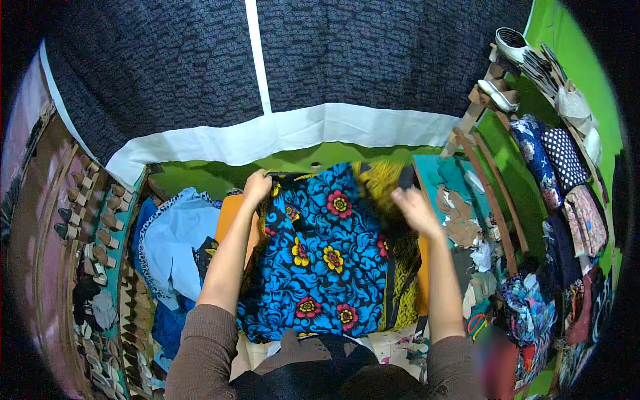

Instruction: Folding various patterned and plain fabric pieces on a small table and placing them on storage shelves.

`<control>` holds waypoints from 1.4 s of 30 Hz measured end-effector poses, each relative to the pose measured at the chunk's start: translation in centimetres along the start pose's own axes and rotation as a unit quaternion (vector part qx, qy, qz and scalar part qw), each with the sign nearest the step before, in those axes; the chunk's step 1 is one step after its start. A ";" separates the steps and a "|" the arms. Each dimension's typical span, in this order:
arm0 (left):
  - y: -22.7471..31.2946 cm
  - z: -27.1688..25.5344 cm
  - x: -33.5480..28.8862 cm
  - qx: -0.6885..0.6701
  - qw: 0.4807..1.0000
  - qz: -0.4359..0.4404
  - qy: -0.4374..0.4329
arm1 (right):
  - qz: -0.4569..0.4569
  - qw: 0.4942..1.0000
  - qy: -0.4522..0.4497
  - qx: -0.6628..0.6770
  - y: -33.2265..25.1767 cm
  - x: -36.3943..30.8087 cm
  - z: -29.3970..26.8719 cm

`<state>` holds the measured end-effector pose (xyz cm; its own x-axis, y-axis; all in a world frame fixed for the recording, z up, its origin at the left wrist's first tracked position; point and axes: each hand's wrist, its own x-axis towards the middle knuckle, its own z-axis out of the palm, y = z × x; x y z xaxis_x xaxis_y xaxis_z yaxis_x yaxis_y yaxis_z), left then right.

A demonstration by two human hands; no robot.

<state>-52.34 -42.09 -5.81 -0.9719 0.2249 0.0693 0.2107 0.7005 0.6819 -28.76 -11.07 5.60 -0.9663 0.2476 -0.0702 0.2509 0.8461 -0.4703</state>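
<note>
- And here, front and centre, is the flowered cloth (320, 267), black and blue with red and yellow blooms, laid over what looks like an orange desk (231, 212), right before the wearer's lap.
- Its far edge is run left to right between the hands; its near edge is met at the lap. The blue face looks slightly longer from lap to far edge than across, but with parts folded or bunched, the true long axis cannot be told. No single upright is shown by the blooms.
- Down its right side a yellow-patterned part (402, 283) is seen, its upper end lifted and blurred.
- The far left corner is pinched by the left hand (257, 187); the lifted yellow end appears to be gripped by the right hand (417, 210), though its fingertips are blurred. The hands are held well apart.
- For a clean spread, the left corner is best kept anchored, the right end drawn out level, and creases smoothed away from the middle.
- Farther out, light-blue garments (177, 233) are heaped to the left, and a teal board (430, 170) is strewn with scraps to the right.
</note>
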 end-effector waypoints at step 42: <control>6.7 6.4 -6.8 0.052 0.918 0.386 -0.073 | -0.246 0.738 -0.500 0.380 5.9 -9.4 -0.5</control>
<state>-43.63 -34.63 -6.41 -0.5068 0.7644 0.3986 0.8467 0.3543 0.3970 -18.17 -8.18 3.97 -0.5848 -0.7950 -0.1612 0.1174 0.1137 -0.9865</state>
